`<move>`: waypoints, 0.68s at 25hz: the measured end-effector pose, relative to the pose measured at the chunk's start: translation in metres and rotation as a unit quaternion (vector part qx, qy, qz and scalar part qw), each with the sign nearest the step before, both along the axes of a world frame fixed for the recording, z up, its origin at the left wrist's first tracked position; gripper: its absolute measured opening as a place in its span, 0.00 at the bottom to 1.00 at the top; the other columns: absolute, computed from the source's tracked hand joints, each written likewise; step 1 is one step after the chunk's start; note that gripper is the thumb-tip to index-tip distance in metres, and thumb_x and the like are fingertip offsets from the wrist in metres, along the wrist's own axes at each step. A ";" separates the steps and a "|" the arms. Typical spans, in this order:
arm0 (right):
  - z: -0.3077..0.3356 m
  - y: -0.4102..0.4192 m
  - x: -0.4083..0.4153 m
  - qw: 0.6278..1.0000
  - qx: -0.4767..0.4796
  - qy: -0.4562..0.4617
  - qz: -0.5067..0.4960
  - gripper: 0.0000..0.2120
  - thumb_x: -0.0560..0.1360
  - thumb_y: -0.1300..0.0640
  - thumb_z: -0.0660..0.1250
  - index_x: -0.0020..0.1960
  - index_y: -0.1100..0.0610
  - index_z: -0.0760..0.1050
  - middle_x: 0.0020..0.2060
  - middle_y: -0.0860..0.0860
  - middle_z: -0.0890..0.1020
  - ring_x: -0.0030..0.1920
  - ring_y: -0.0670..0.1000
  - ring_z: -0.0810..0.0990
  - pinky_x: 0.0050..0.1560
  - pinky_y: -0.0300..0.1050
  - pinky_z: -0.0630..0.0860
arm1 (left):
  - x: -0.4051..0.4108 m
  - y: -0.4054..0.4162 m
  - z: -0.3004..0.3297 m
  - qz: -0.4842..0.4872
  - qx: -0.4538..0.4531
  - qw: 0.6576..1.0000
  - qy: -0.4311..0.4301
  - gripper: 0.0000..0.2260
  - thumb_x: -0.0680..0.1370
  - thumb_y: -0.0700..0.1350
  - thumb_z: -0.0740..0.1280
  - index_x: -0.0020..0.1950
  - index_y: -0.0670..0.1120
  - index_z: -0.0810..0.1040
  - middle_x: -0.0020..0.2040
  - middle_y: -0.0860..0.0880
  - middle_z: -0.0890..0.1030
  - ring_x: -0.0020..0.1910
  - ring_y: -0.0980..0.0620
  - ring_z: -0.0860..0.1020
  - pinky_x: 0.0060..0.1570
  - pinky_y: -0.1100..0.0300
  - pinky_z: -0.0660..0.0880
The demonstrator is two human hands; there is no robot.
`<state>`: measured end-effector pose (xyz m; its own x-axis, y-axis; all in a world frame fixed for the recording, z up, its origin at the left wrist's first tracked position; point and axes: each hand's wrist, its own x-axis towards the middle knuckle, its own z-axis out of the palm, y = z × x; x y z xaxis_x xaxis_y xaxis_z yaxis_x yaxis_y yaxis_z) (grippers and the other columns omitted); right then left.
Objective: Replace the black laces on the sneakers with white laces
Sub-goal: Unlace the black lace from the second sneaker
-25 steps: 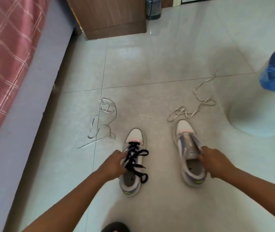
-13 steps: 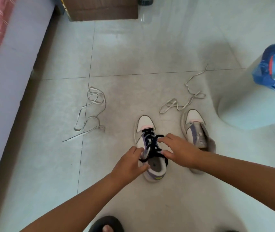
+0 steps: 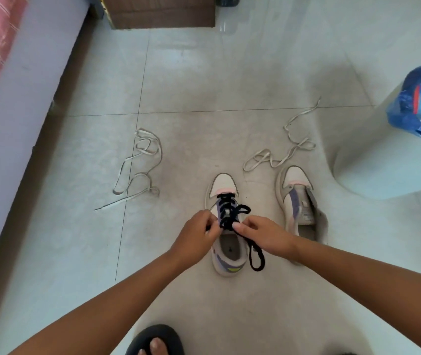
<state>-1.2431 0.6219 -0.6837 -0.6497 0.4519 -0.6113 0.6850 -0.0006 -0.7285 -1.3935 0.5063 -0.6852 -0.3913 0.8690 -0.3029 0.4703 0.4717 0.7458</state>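
On the floor [image 3: 204, 73], 1 loose white lace [image 3: 140, 172] lies left. The left hand [image 3: 196, 235] and right hand [image 3: 263, 234] pinch the black lace [image 3: 231, 213] on the left sneaker [image 3: 226, 226] with curled fingers. The right sneaker [image 3: 300, 201] is unlaced, a second white lace [image 3: 281, 152] just beyond it.

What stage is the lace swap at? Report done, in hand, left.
Done: the right sneaker has no lace at all.
In hand: the left hand and right hand both pinch the black lace, which is threaded through the left sneaker.
Left: strip that lace out, then thread both white laces, one and the other lying loose on the floor.
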 end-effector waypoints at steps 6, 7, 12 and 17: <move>0.012 0.027 -0.018 0.993 0.096 -0.034 0.064 0.07 0.78 0.54 0.64 0.42 0.55 0.72 0.34 0.47 0.73 0.35 0.45 0.71 0.37 0.38 0.68 | 0.011 0.027 0.042 0.115 0.022 0.993 -0.026 0.03 0.81 0.45 0.58 0.51 0.48 0.70 0.51 0.50 0.74 0.48 0.57 0.72 0.44 0.68 0.66; 0.019 0.040 -0.029 0.997 0.070 -0.010 -0.019 0.05 0.78 0.55 0.63 0.44 0.55 0.73 0.35 0.48 0.75 0.36 0.46 0.73 0.37 0.39 0.70 | 0.023 0.031 0.058 0.135 0.064 0.988 -0.031 0.03 0.81 0.43 0.58 0.54 0.48 0.69 0.55 0.49 0.72 0.52 0.56 0.71 0.49 0.70 0.65; 0.052 0.123 -0.061 0.771 -0.245 0.219 -0.545 0.06 0.79 0.62 0.57 0.44 0.59 0.69 0.35 0.55 0.75 0.34 0.50 0.74 0.36 0.43 0.73 | 0.156 0.005 0.141 0.036 0.091 0.963 -0.253 0.09 0.75 0.48 0.58 0.54 0.58 0.66 0.52 0.57 0.73 0.44 0.65 0.73 0.46 0.73 0.69; 0.018 0.108 -0.030 0.779 -0.243 0.136 -0.562 0.07 0.78 0.63 0.56 0.43 0.59 0.70 0.35 0.54 0.75 0.33 0.48 0.73 0.35 0.41 0.72 | 0.170 0.002 0.139 0.118 0.041 0.895 -0.427 0.04 0.71 0.50 0.63 0.42 0.54 0.70 0.32 0.56 0.74 0.32 0.57 0.74 0.40 0.63 0.73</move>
<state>-1.2732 0.7297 -0.6662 -0.1461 0.5872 -0.7961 -0.1260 -0.8093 -0.5738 -1.2238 0.5083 -0.5458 -0.2223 0.8264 -0.5174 -0.3939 0.4093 0.8230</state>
